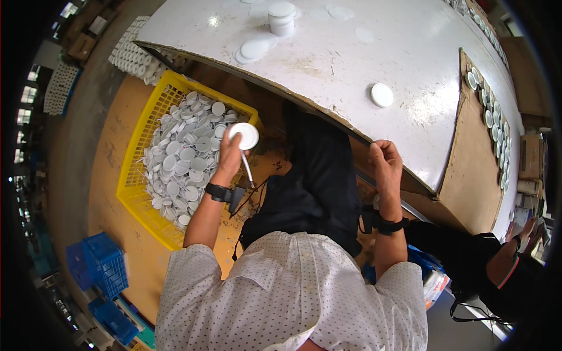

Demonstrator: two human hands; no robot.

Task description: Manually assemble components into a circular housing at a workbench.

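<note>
My left hand (pixel 230 153) is closed on a white round cap (pixel 244 135) with a thin pale stem (pixel 247 170) hanging from it. It holds the cap over the right side of a yellow plastic basket (pixel 130 169), which is heaped with similar white stemmed caps (pixel 186 153). At the near edge of the white table (pixel 328 70), my right hand (pixel 386 157) has its thumb and fingers curled together. Anything between those fingers is too small or hidden to make out. Beyond that hand, a single white round lid (pixel 381 95) lies on the table.
A short stack of white lids (pixel 281 20) stands farther back, near flat translucent discs (pixel 256 49). Cardboard (pixel 471 193) at the table's right carries rows of round pieces (pixel 495 133). Blue crates (pixel 105 264) sit at lower left. Another person's arm (pixel 504 260) is at right.
</note>
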